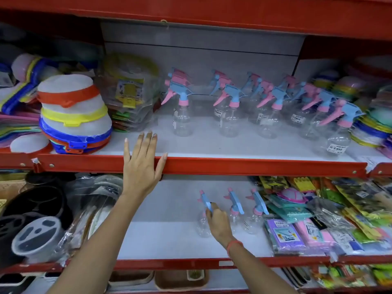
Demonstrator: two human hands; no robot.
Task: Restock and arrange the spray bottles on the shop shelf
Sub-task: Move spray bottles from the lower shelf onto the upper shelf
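**Two arms reach into the red shelves**

Her two forearms rise from the bottom edge, nearest of all. The left hand [142, 164] lies flat and spread on the red front lip of the upper shelf [254, 166], fingers splayed, gripping nothing. The right hand [218, 224], a red band at its wrist, is on the lower shelf [169, 240], fingers curled around the neck of a small clear spray bottle [203, 221] with a blue trigger. Two more small bottles [244, 215] stand just right of that hand. On the upper shelf, well right of the left hand, a crowd of larger spray bottles [265, 107] stands in loose rows, pink and blue heads.
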